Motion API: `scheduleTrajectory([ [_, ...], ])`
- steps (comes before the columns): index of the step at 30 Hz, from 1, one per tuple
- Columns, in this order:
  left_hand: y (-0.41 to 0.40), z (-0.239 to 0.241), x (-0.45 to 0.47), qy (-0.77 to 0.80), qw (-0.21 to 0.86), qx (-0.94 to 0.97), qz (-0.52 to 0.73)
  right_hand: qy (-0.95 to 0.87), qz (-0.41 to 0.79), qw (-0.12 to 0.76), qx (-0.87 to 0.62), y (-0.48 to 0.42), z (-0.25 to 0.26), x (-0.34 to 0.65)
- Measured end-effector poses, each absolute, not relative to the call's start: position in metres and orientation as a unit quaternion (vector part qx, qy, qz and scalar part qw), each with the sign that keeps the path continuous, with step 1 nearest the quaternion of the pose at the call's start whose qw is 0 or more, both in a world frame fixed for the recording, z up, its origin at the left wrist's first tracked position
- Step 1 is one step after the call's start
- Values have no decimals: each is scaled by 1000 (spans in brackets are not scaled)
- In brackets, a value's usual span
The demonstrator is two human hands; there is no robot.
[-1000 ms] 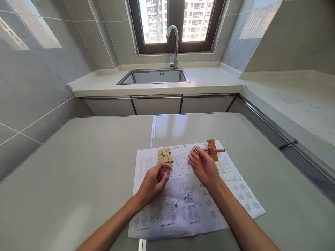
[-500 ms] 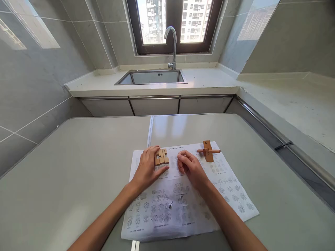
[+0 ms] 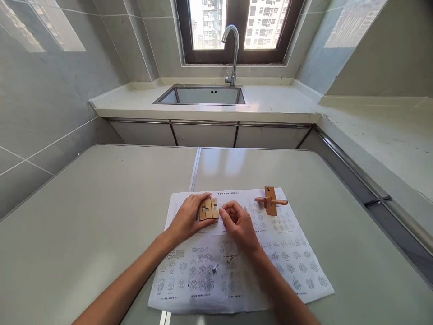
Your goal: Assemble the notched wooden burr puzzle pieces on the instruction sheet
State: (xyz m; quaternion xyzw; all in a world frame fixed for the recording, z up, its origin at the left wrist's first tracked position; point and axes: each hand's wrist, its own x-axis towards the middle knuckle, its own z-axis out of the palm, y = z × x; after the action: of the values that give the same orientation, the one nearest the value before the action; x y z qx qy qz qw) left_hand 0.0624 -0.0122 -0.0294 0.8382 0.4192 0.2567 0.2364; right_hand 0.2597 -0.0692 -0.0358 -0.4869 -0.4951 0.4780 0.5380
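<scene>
On the grey desk before me lies a printed sheet, in a tiled kitchen with a sink and tap under the window ahead. Near the sheet's far edge sits the wooden block puzzle, its bars standing side by side with their long axes running away from me, towards the sink. My left hand grips the puzzle from the left, fingers curled over its far side. My right hand is loosely curled, fingertips just beside the puzzle's right face; I cannot tell if they touch. A second wooden cross piece lies well apart to the right, its peg pointing right. Bare desk spreads wide on both sides.
</scene>
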Motion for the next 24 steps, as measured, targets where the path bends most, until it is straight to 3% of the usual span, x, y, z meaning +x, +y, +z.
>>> scheduleTrajectory([
  [13,-8,-25,38,403,187,865,231,-665,233,432,-563,-75,-45,259],
  [20,-5,-13,28,411,388,785,253,-730,186,367,-546,-76,-49,263],
  [24,-9,-13,31,403,435,755,279,-745,174,351,-540,-76,-51,266],
])
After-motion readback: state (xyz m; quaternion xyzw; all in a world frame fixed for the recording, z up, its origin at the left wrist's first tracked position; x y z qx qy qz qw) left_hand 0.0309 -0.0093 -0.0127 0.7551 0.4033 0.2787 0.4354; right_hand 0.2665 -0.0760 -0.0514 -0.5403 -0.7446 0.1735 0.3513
